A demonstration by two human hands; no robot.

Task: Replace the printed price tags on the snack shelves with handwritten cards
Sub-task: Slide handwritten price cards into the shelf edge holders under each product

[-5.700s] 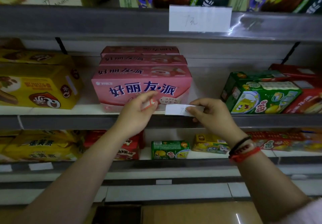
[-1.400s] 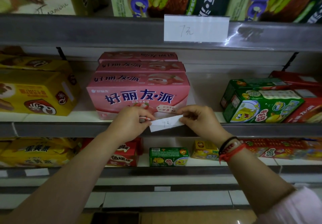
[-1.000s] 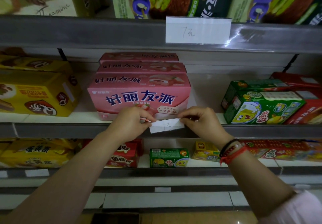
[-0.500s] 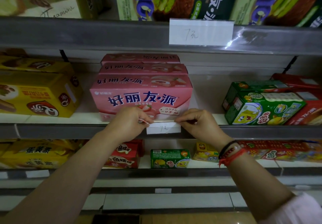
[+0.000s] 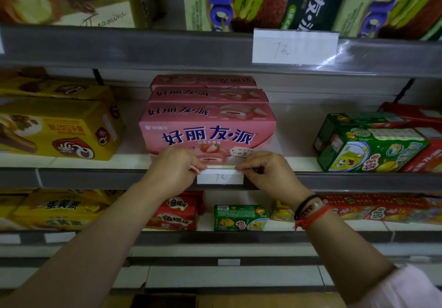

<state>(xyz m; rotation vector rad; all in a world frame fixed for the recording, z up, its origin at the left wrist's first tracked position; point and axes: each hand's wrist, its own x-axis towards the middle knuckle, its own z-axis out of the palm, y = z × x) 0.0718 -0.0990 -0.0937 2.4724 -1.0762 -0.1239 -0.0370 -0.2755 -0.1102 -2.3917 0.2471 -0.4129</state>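
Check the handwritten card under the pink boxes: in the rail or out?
In, level: the handwritten card lies flat on the shelf rail, both hands' fingers at its top corners.

Grey metal shelves (image 5: 119, 51) run across the whole view in tiers, each with a dark front rail (image 5: 95, 179). Black brackets (image 5: 96, 76) slant behind the middle tier against a pale back panel (image 5: 299, 94). The top tier carries big green boxes (image 5: 239, 1), the middle one yellow boxes (image 5: 57, 130) at left, pink boxes (image 5: 208, 125) in the centre and green and red cartons (image 5: 368, 149) at right. The lower tier holds smaller packets (image 5: 240, 216). Below lies a brown floor (image 5: 263, 301). The light is dim, with glare on the upper rail's plastic (image 5: 334, 54).
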